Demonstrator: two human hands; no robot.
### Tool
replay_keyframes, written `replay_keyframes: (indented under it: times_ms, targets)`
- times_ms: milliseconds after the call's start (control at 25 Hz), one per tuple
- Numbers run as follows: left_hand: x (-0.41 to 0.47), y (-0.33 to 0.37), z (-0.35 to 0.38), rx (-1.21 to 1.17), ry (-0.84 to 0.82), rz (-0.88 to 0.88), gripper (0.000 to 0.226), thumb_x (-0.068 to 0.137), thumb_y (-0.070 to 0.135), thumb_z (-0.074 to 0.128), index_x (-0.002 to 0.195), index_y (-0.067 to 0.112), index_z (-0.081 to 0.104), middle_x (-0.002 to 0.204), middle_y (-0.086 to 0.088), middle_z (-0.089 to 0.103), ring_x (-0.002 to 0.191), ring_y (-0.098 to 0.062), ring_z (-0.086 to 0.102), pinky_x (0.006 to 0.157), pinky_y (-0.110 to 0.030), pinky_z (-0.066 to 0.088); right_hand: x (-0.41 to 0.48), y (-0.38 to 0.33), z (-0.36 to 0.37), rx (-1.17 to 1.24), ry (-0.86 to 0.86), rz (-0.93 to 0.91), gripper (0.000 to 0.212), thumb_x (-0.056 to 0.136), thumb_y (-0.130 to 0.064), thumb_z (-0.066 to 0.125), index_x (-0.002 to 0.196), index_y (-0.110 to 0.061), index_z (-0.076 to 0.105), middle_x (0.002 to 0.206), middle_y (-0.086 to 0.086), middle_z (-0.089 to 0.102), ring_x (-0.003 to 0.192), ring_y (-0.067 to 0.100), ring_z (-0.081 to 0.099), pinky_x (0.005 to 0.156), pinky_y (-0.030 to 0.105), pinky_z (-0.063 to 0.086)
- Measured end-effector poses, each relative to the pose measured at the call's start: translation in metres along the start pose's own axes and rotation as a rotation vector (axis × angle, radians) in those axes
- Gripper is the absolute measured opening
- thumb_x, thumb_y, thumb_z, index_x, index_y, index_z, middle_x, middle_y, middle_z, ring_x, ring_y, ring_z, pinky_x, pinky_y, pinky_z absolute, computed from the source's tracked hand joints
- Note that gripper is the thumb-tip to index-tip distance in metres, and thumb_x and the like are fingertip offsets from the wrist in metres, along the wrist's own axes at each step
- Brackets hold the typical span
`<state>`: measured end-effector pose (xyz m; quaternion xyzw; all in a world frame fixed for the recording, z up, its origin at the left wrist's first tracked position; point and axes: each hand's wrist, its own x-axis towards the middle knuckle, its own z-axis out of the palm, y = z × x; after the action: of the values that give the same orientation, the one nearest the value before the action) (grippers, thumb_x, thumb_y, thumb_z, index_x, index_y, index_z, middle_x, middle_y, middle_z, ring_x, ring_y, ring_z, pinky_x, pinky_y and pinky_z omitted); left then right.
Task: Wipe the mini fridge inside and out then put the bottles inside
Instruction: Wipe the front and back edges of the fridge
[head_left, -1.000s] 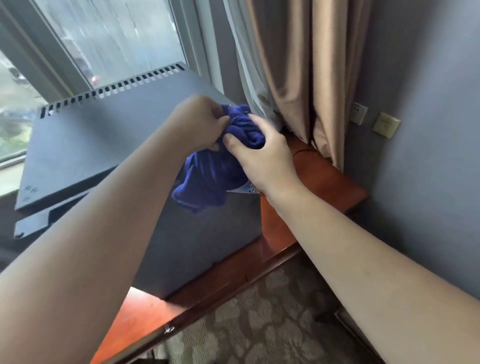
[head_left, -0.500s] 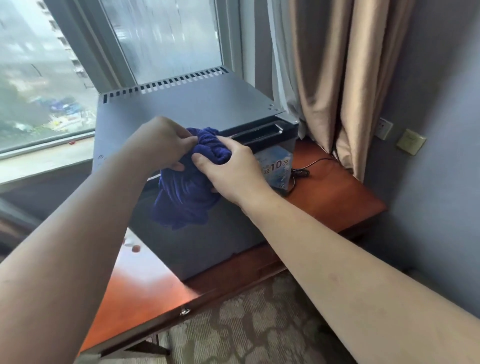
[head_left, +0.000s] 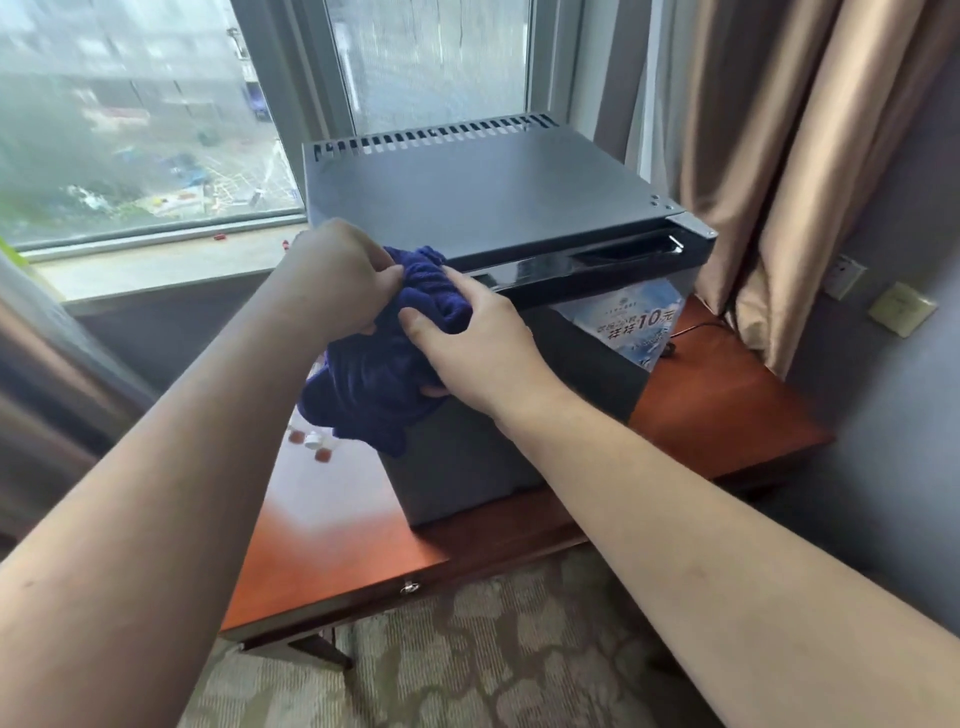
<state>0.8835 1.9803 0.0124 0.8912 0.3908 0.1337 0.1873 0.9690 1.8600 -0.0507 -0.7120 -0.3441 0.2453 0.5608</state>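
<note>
Both hands, left hand (head_left: 340, 275) and right hand (head_left: 470, 345), were closed on a bunched blue cloth (head_left: 387, 358) brought down against the mini fridge (head_left: 483, 208)'s front top edge, suggesting wiping was imminent.

The mini fridge (head_left: 488, 208) is a dark grey box with a row of vent slots along the back of its flat top and a glossy black strip across the top of its front; its door looks closed. A blue cloth (head_left: 384, 364) hangs bunched at its front left top corner. Bottle caps (head_left: 311, 441), red and white, show just left of it.
</note>
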Motion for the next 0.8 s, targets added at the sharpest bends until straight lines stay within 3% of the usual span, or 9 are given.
replay_keyframes:
  times_ms: [80,160,320,480,600,680,800]
  targets:
    - [0.0,0.011,0.008,0.01,0.032,0.029,0.035,0.1,0.025,0.054,0.083,0.005,0.077,0.073,-0.018,0.074,0.065,-0.029,0.072,0.067,-0.032,0.058,0.003,0.001,-0.015,0.015,-0.029,0.023,0.07,0.082,-0.045,0.074,0.149,-0.041,0.051,0.126,-0.005,0.071,0.113,0.022,0.07,0.076,0.042,0.067]
    - [0.002,0.028,0.021,0.008,0.064,0.055,0.036,0.1,0.025,0.054,0.078,0.006,0.075,0.072,-0.017,0.071,0.075,-0.034,0.068,0.076,-0.037,0.057,0.007,0.006,-0.034,0.015,-0.037,0.03,0.076,0.076,-0.049,0.073,0.149,-0.043,0.049,0.127,-0.004,0.071,0.112,0.024,0.07,0.07,0.044,0.067]
    - [0.017,0.083,0.052,-0.021,0.087,0.062,0.037,0.099,0.025,0.055,0.073,0.005,0.071,0.062,-0.013,0.06,0.079,-0.035,0.057,0.068,-0.03,0.04,0.022,0.018,-0.099,0.084,-0.057,0.069,0.066,0.088,-0.031,0.076,0.149,-0.038,0.052,0.13,-0.001,0.068,0.106,0.027,0.071,0.063,0.045,0.066]
    - [0.035,0.16,0.094,0.022,0.136,0.128,0.035,0.098,0.026,0.056,0.073,0.007,0.07,0.069,-0.012,0.064,0.076,-0.035,0.058,0.075,-0.036,0.051,0.038,0.039,-0.182,0.027,-0.028,0.057,0.055,0.091,-0.026,0.072,0.143,-0.038,0.058,0.123,-0.001,0.071,0.099,0.026,0.074,0.06,0.04,0.066]
    - [0.041,0.215,0.13,0.001,0.166,0.188,0.042,0.099,0.021,0.052,0.058,0.014,0.049,0.06,-0.003,0.05,0.071,-0.033,0.051,0.078,-0.039,0.051,0.041,0.05,-0.242,-0.174,0.034,-0.037,0.055,0.094,-0.027,0.07,0.147,-0.032,0.056,0.124,-0.004,0.072,0.106,0.018,0.069,0.066,0.008,0.051]
    - [0.043,0.236,0.148,-0.046,0.195,0.203,0.038,0.099,0.02,0.051,0.062,0.012,0.056,0.06,-0.005,0.053,0.069,-0.035,0.054,0.078,-0.042,0.05,0.04,0.056,-0.271,-0.252,0.073,-0.107,0.056,0.094,-0.028,0.069,0.148,-0.031,0.055,0.13,-0.005,0.071,0.121,0.016,0.064,0.08,0.006,0.037]
    - [0.046,0.24,0.158,-0.052,0.243,0.192,0.034,0.099,0.02,0.052,0.069,0.007,0.063,0.068,-0.012,0.061,0.069,-0.033,0.054,0.075,-0.043,0.049,0.042,0.066,-0.282,-0.234,0.044,-0.152,0.058,0.094,-0.028,0.069,0.15,-0.031,0.053,0.133,-0.004,0.071,0.127,0.014,0.061,0.091,0.01,0.036]
